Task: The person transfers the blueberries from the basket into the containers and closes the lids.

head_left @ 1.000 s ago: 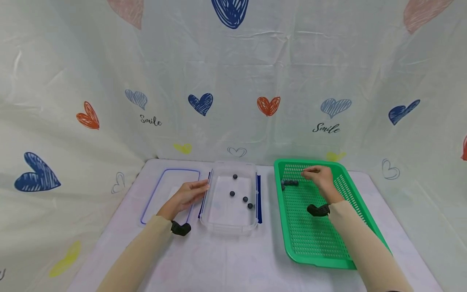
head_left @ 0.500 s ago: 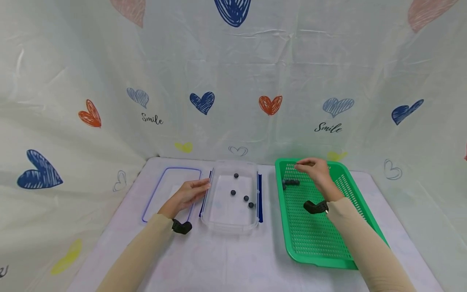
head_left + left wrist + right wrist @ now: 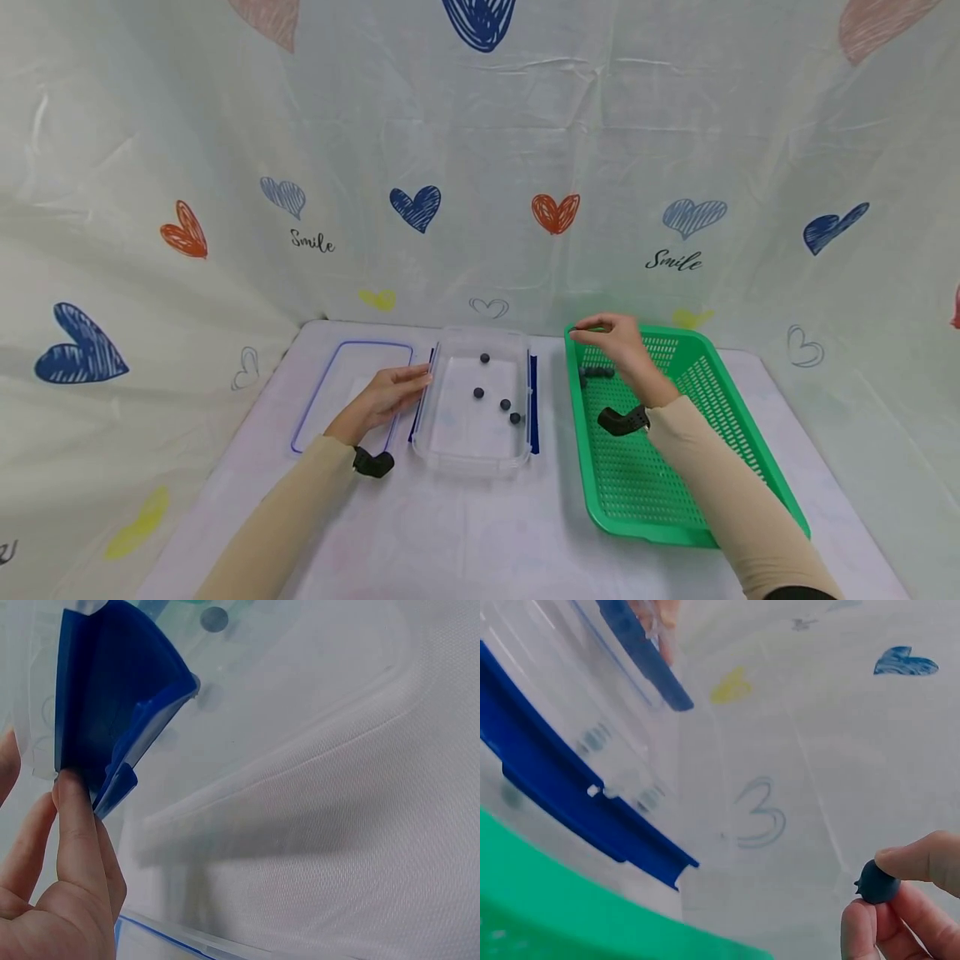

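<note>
Two hands are out over the white counter (image 3: 465,533). The right hand (image 3: 611,337) is up over the far left corner of the green basket (image 3: 675,433), and it pinches one little dark blueberry (image 3: 877,883) between the thumb and the fingertips (image 3: 919,859). The wrist view shows that berry well, with its tiny crown, and the clear box and the green rim are down below it. There is one clear plastic box (image 3: 472,450) in the middle of the counter, just left of the basket. Four blueberries (image 3: 495,392) lie inside that box, spread apart from each other. The box has two blue clips, one on each long side; the right blue clip (image 3: 533,400) faces the basket. The left hand (image 3: 382,400) lies flat beside the box with its fingers nearly straight, and the fingertips (image 3: 75,817) touch the left blue clip (image 3: 112,712) on the box's side. It is not gripping anything. One clear lid (image 3: 345,392) with a blue edge lies flat on the counter under and beside that hand, to the left of the box. In the basket, a small bunch of dark blueberries (image 3: 596,372) sits near the far left corner, just below the right hand; they are too close together to count. Both arms wear tan sleeves, and each wrist has one black camera strapped on. Behind the counter hangs a pale sheet (image 3: 480,167) with hearts and the word "Smile" twice.
</note>
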Demonstrator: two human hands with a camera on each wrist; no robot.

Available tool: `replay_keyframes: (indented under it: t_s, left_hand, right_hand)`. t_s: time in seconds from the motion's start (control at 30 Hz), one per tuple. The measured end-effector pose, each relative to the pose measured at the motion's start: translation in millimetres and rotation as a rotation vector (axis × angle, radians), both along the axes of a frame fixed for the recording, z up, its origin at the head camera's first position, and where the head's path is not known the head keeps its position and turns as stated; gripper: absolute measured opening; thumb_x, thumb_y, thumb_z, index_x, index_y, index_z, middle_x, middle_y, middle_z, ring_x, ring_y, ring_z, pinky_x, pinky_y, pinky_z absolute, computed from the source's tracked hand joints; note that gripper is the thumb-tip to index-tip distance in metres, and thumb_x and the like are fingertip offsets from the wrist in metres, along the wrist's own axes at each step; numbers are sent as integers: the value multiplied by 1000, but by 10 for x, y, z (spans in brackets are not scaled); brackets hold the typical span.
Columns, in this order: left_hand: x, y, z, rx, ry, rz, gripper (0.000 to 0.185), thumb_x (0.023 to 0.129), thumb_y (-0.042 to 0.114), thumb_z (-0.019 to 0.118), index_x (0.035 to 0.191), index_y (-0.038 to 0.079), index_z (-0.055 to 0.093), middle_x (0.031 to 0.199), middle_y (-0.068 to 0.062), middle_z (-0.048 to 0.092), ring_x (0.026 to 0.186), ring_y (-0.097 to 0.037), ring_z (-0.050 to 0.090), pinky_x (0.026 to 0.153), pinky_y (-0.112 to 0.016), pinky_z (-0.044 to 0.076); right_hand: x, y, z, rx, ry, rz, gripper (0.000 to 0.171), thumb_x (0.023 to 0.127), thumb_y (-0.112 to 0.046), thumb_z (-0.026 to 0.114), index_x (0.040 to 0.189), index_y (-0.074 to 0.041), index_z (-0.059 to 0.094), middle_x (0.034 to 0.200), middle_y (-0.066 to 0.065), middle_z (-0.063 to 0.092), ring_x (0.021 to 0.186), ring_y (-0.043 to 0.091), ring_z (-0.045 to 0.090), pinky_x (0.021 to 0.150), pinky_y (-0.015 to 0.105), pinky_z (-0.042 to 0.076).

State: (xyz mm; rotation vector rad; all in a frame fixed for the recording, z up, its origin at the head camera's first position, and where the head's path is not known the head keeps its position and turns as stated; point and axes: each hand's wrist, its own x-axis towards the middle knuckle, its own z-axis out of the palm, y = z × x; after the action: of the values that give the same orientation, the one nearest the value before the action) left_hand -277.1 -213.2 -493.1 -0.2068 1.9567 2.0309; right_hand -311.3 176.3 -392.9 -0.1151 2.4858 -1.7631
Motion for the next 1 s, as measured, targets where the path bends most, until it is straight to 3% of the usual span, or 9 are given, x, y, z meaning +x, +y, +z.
replay_keyframes:
  t_s: [0.33, 0.63, 1.0]
  left_hand:
    - [13, 4, 0, 3, 2, -14, 55, 97, 15, 68, 146, -1, 47, 150, -16, 44, 124, -14, 55, 98, -25, 50]
    - [22, -4, 21, -12, 5, -11, 55, 97, 17, 69, 145, 1, 49, 148, -16, 48, 113, -7, 59, 95, -23, 52]
    - [31, 8, 36, 1, -1, 2, 53, 97, 15, 69, 144, 0, 50, 142, -15, 55, 111, -9, 61, 91, -21, 54]
  right_hand:
    - [46, -357, -74, -47, 8, 55, 26, 88, -8, 77, 109, 5, 70, 130, 18, 56, 119, 35, 53, 104, 53, 44]
    - [116, -559, -149, -46, -5, 110, 23, 86, -5, 78, 107, 4, 72, 125, 17, 61, 105, 31, 65, 105, 52, 45]
    - [162, -706, -225, -42, 4, 154, 19, 85, -2, 77, 103, 4, 72, 118, 16, 64, 98, 28, 68, 99, 49, 50]
